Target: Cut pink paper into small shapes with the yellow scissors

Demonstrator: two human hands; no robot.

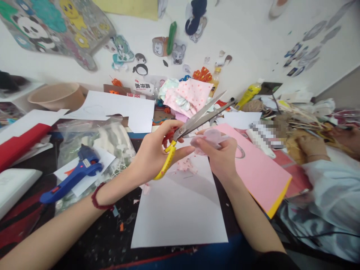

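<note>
My left hand is closed around scissors with yellow and red handles. Their long metal blades stand slightly apart and point up and to the right. Between thumb and fingers, my right hand pinches a thin, pale pinkish piece of cloth, just below the blades and apart from them. Under both hands lies a white sheet of paper, with dotted pink fabric scraps on its upper part. Folded dotted fabric is piled beyond the scissors.
To the left are a blue glue gun, a plastic bag and a bowl. On the right lies pink card, beside another person's sleeve and hand. A yellow bottle stands near the wall.
</note>
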